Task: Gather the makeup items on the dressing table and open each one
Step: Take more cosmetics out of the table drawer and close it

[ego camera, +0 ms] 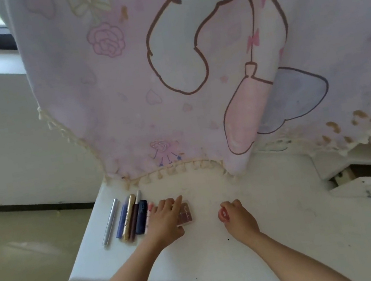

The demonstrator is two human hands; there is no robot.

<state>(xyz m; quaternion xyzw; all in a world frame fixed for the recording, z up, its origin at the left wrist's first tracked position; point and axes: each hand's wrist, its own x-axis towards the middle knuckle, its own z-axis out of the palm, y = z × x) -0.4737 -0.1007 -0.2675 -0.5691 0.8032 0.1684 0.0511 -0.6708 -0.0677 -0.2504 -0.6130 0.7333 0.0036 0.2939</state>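
Left hand (166,219), fingers outstretched, atop the brown palette (188,214); right hand (238,216) fingers curled around a red pot (223,215).

I log: dressing table (276,198) matt white, scuffed. Silver pencil (110,221) metallic sheen; gold tube (128,217) glossy. Red pot (223,215) shiny plastic. Curtain (167,69) soft printed cloth.
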